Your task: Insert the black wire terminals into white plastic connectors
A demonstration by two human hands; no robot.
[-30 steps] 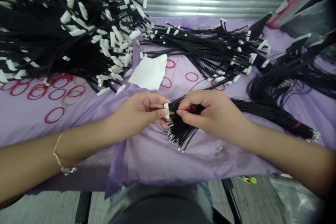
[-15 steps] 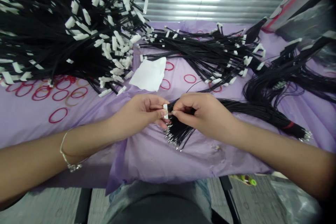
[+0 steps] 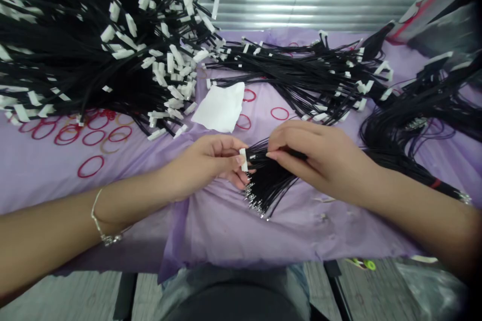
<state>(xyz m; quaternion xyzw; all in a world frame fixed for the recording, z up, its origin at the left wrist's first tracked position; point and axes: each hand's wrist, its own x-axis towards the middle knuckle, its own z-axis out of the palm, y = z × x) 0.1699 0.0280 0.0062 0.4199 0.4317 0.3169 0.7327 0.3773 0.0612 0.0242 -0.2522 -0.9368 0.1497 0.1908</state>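
Between the thumb and fingers of my left hand point(image 3: 218, 163) is a small white connector housing point(image 3: 243, 159), held upright. Black wires point(image 3: 276, 173) with bare metal terminals point(image 3: 256, 203) fan out just below and to the right of it. My right hand point(image 3: 312, 158) is over these wires, thumb and forefinger pinched together. Whether a single wire sits in that pinch is too small to make out. Farther right, the wire bundle runs under my right forearm to a red band point(image 3: 436, 183) near its other end.
A large heap of black cables with white connectors point(image 3: 165, 67) fills the back left. More finished-looking cables point(image 3: 293, 67) lie behind my hands. Red rubber bands point(image 3: 91, 166) and a white paper piece point(image 3: 220, 108) rest on the purple cover point(image 3: 226, 235). Another wire bundle point(image 3: 387, 125) lies right.
My right hand has drawn back to the right, away from the connector housing. My left hand still holds the housing. The whole view has shifted slightly.
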